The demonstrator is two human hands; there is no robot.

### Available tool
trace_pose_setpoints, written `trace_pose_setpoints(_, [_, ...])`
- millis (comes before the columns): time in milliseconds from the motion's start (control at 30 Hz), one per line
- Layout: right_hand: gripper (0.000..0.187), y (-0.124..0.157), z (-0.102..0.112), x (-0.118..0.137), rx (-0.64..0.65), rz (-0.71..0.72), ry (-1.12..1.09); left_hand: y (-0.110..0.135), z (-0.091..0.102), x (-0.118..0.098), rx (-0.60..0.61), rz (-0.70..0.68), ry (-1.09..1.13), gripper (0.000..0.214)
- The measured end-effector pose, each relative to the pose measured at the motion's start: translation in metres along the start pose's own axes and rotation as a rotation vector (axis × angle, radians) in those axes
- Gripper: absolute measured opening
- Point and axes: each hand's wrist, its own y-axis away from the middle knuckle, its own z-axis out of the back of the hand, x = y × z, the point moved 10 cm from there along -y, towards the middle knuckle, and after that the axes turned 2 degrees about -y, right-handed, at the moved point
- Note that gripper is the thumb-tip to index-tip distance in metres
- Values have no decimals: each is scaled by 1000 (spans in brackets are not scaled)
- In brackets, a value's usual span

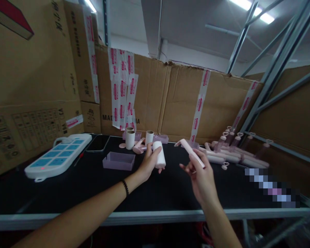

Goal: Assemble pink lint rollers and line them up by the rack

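Near the middle of the black table, my left hand (150, 162) is wrapped round a white lint-roller roll (159, 156), tilted, with a pink end at the bottom. To its right, my right hand (200, 172) grips a pale pink lint-roller handle (189, 150) whose bent end points up and left. The handle and the roll are apart. Behind my left hand stand more white rolls (130, 139) with open cardboard cores, among pink handle parts (138, 147). A translucent purple tray (119, 161) lies left of my left hand.
A white power strip (58, 155) with blue sockets and a dark phone (98, 143) lie at the left. Pink lint rollers (227, 155) with heart-shaped loops are piled at the right. Cardboard walls (150, 93) close off the back; a metal edge (170, 216) runs along the front.
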Motion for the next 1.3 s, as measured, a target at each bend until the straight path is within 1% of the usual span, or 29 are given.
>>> trace_pose_setpoints(33, [43, 1, -11, -8, 12, -2, -24, 0, 1, 0, -9, -5, 1, 45])
trace_pose_setpoints(100, [39, 1, -26, -23, 4, 5, -25, 0, 2, -1, -37, -23, 0, 46])
trace_pose_setpoints(200, [44, 0, -36, -43, -29, 2, 19, 0, 2, -2, -83, -51, 5, 47])
trace_pose_setpoints(300, [48, 0, -48, -58, 7, -34, 29, 0, -2, -4, -127, -79, 26, 44])
trace_pose_setpoints(367, [48, -1, -52, -61, 19, -47, 18, -2, -5, -8, -156, -104, 30, 41])
trace_pose_setpoints(533, [46, -11, -51, -56, -25, -29, 13, -11, -15, -21, -184, -159, 20, 36])
trace_pose_setpoints(667, [45, -18, -48, -49, -61, 9, 7, -20, -27, -26, -183, -189, 10, 35])
trace_pose_setpoints(767, [45, -22, -42, -45, -106, 52, -11, -24, -37, -26, -174, -225, 1, 35])
trace_pose_setpoints(867, [44, -24, -35, -45, -130, 66, -11, -25, -46, -20, -143, -228, -5, 36])
trace_pose_setpoints(1000, [44, -22, -32, -47, -130, 70, 35, -26, -49, -15, -96, -216, -23, 36])
trace_pose_setpoints(1067, [44, -22, -33, -44, -112, 77, 82, -26, -46, -15, -88, -211, -14, 37])
trace_pose_setpoints(1133, [44, -25, -37, -41, -55, 66, 138, -24, -43, -17, -70, -221, -12, 38])
trace_pose_setpoints(1200, [45, -32, -42, -38, 16, 44, 209, -22, -46, -18, -11, -230, -45, 41])
trace_pose_setpoints(1300, [49, -47, -43, -33, 90, 22, 320, -18, -56, -13, 111, -178, -95, 48])
